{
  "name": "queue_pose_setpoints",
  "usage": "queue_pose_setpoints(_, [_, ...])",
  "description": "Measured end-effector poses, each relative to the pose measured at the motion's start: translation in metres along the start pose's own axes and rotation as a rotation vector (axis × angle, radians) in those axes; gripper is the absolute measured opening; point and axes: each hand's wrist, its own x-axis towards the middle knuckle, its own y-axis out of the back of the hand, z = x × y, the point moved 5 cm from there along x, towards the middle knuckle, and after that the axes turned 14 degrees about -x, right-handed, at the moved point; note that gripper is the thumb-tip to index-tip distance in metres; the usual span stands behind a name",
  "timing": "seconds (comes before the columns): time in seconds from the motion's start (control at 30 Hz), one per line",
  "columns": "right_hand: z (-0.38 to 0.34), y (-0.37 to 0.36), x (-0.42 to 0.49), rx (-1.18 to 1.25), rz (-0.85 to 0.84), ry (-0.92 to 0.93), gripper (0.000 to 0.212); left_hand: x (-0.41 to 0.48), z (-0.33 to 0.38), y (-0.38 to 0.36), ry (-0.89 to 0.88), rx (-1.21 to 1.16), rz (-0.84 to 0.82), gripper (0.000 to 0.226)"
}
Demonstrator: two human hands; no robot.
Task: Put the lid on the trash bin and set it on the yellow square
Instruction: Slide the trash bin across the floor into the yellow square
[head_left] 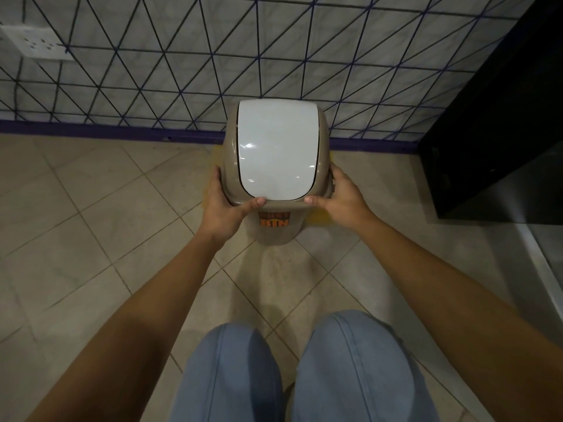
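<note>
A tiled floor (pixel 91 239) met a wall patterned with triangles. The bin (pixel 275 229), its lid (pixel 275 150) already on, stood by the wall over the yellow square (pixel 318 219), mostly hidden beneath it. It was clasped at the lid's rim by the left hand (pixel 224 205) and right hand (pixel 344 199). Thin, light, smooth plastic was judged likely; the rim seemed the surest hold.
</note>
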Motion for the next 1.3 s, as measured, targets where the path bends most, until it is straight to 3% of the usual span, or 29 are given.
queue_pose_setpoints(0.17, [-0.005,0.003,0.011,-0.053,0.08,0.012,0.085,0.012,-0.001,-0.002,0.008,-0.008,0.049,0.088])
queue_pose_setpoints(0.3, [-0.007,0.002,0.017,-0.045,0.098,0.013,0.085,0.024,0.0,0.0,0.005,0.031,0.055,0.08])
queue_pose_setpoints(0.77, [-0.011,0.007,0.046,-0.1,0.208,0.001,0.078,0.056,0.005,-0.011,0.048,0.058,0.133,0.1])
queue_pose_setpoints(1.03, [-0.015,0.008,0.057,-0.081,0.132,0.009,0.088,0.077,0.02,-0.014,0.023,0.122,0.005,0.091])
queue_pose_setpoints(1.3, [-0.022,0.005,0.075,-0.073,0.117,-0.029,0.107,0.096,0.022,-0.01,0.009,0.145,-0.069,0.099])
